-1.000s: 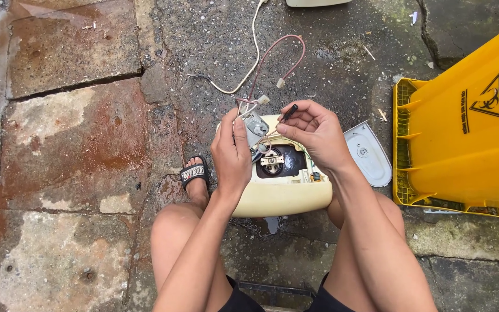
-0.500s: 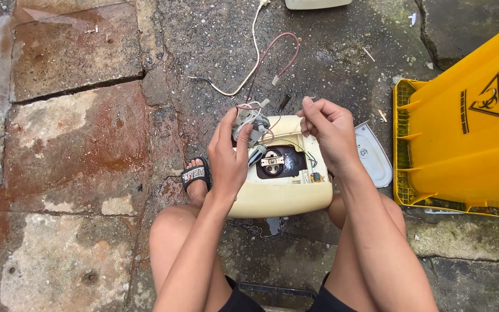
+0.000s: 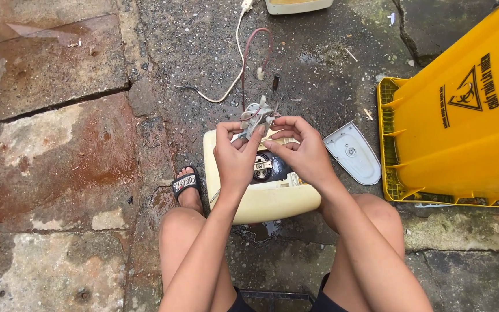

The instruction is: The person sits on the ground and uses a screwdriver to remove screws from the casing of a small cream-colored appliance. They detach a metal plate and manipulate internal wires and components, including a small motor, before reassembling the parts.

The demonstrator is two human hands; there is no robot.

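Cream plastic appliance housing (image 3: 261,202) rests braced between the knees, while left hand (image 3: 233,156) and right hand (image 3: 301,153) each pinch the lifted wired part (image 3: 256,117), grip clenched.

The casing (image 3: 261,202) on the ground is cream, with a black round middle. The bin (image 3: 463,115) is bright yellow with black markings, the loose cover (image 3: 353,153) pale grey. The wires (image 3: 244,63) are white and red, and the paving (image 3: 59,156) is grey with rust-brown stains.
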